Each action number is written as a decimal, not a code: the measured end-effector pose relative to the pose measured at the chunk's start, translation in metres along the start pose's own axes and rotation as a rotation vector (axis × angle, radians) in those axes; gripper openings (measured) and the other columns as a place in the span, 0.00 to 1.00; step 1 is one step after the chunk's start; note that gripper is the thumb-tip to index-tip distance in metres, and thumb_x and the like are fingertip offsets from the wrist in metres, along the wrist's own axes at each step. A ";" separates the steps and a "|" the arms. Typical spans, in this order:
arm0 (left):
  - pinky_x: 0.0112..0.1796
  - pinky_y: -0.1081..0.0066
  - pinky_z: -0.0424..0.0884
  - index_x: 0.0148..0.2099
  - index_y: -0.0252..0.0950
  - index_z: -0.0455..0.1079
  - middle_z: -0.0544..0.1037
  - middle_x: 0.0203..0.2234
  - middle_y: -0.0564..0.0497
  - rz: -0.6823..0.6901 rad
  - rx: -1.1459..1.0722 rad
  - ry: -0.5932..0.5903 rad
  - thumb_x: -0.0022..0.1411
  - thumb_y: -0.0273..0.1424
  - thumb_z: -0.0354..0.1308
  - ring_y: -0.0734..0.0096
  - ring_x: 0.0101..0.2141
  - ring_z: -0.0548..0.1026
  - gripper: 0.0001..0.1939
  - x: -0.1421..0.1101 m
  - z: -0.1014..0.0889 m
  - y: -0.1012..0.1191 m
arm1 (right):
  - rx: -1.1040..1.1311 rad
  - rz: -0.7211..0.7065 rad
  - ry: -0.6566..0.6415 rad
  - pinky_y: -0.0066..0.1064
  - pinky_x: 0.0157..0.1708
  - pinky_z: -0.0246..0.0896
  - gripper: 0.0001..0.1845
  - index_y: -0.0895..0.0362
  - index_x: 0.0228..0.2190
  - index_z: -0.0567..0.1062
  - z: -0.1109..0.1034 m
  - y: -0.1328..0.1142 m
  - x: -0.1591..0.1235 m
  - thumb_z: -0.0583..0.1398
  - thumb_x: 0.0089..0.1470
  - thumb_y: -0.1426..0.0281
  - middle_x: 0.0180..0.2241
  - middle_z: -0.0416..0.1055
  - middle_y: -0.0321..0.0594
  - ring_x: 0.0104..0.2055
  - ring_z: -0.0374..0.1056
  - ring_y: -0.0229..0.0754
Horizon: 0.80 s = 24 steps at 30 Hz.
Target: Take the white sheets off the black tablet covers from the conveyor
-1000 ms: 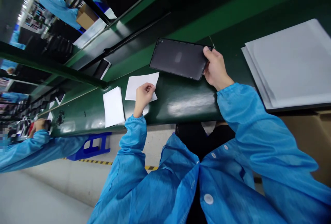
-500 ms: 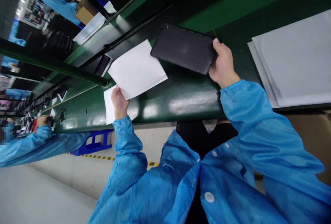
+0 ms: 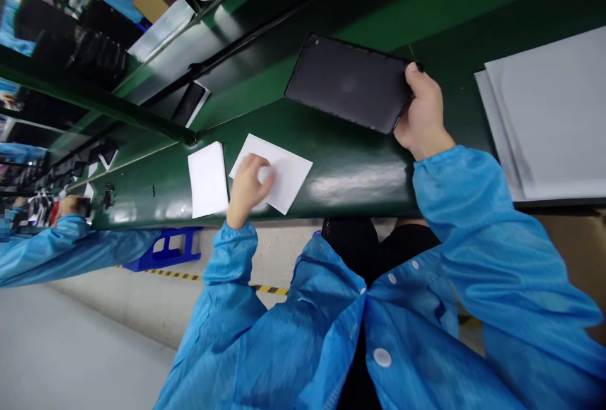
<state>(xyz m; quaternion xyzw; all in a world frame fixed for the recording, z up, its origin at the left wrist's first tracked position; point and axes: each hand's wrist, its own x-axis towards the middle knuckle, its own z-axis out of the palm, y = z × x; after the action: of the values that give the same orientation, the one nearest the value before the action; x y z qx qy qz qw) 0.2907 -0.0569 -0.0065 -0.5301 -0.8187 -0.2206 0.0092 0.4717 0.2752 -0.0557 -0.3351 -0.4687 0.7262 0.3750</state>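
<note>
My right hand (image 3: 423, 110) grips the right end of a black tablet (image 3: 350, 81), thumb on its upper face; its slim body is held above the bench. Over a white sheet (image 3: 288, 173) lying on the bench, my left hand (image 3: 250, 184) hovers with thumb and fingers apart and nothing between them, slightly blurred. Part of that sheet is hidden beneath the fingers. To the left of it lies a small stack of white sheets (image 3: 208, 179).
The green bench (image 3: 360, 176) runs across the view. Large grey-white sheets (image 3: 553, 113) lie at right. A black phone-like device (image 3: 189, 103) rests beyond a green post (image 3: 142, 120). A co-worker's sleeve (image 3: 71, 242) reaches in at left, above a blue stool (image 3: 165, 249).
My left hand has let go of the white sheet, which now lies flat on the bench nearer me. The tablet has shifted slightly right in the view, still in my right hand.
</note>
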 end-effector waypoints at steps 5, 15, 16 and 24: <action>0.50 0.52 0.71 0.51 0.38 0.68 0.74 0.50 0.41 0.103 0.142 -0.422 0.66 0.42 0.67 0.47 0.51 0.71 0.19 -0.028 0.008 0.076 | -0.013 -0.038 -0.019 0.51 0.45 0.71 0.37 0.44 0.43 0.69 0.001 0.000 -0.001 0.64 0.40 0.33 0.59 0.75 0.45 0.63 0.66 0.60; 0.46 0.61 0.75 0.47 0.36 0.72 0.78 0.41 0.44 0.104 0.010 -0.330 0.78 0.29 0.51 0.58 0.44 0.75 0.09 -0.065 0.016 0.086 | 0.230 -0.121 -0.057 0.49 0.51 0.75 0.28 0.50 0.39 0.73 -0.007 0.027 0.017 0.72 0.47 0.46 0.50 0.78 0.47 0.60 0.72 0.56; 0.46 0.62 0.75 0.45 0.36 0.73 0.79 0.40 0.44 0.092 0.000 -0.303 0.79 0.29 0.50 0.60 0.44 0.75 0.11 -0.065 0.015 0.085 | 0.270 -0.133 -0.065 0.49 0.52 0.76 0.27 0.51 0.39 0.74 -0.008 0.029 0.019 0.73 0.47 0.48 0.48 0.79 0.46 0.59 0.73 0.56; 0.41 0.64 0.72 0.35 0.37 0.74 0.78 0.31 0.49 -0.211 -0.008 -0.020 0.72 0.28 0.60 0.65 0.35 0.75 0.09 -0.020 0.023 0.044 | 0.332 -0.153 -0.085 0.48 0.56 0.75 0.03 0.53 0.38 0.77 -0.007 0.026 0.016 0.62 0.64 0.67 0.46 0.81 0.44 0.56 0.78 0.50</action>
<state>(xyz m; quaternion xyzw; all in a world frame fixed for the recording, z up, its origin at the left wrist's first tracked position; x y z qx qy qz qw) 0.3431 -0.0509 -0.0167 -0.4432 -0.8691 -0.2182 -0.0243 0.4636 0.2840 -0.0846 -0.2008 -0.3821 0.7764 0.4592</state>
